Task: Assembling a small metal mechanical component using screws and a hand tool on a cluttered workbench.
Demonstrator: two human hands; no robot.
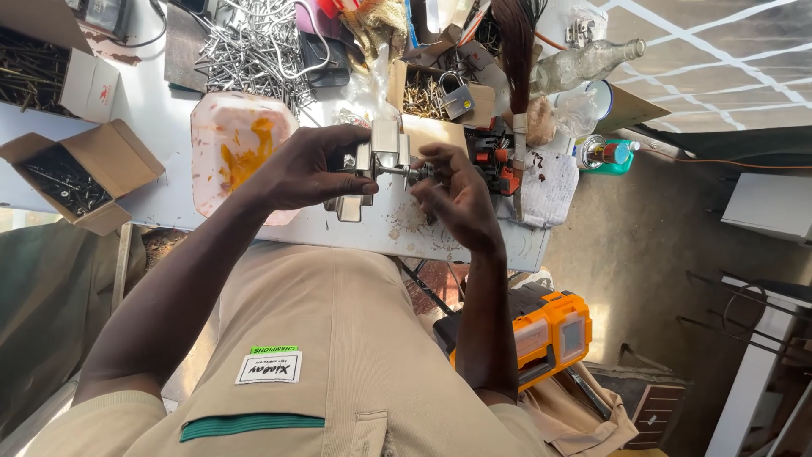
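My left hand (306,169) grips a silvery metal lock body (382,154) and holds it above the white table (372,230). My right hand (455,196) pinches a small part at the lock's right end, around its protruding bolt (404,170). Both hands meet on the lock just over the table's near edge. A small metal bracket (348,208) shows under the left hand.
A stained white tray (222,135) lies left of the hands. Open cardboard boxes of screws (66,176) and a heap of nails (254,46) fill the left and back. A padlock (457,95), glass bottle (584,63), brush (514,59) and orange case (550,332) lie to the right.
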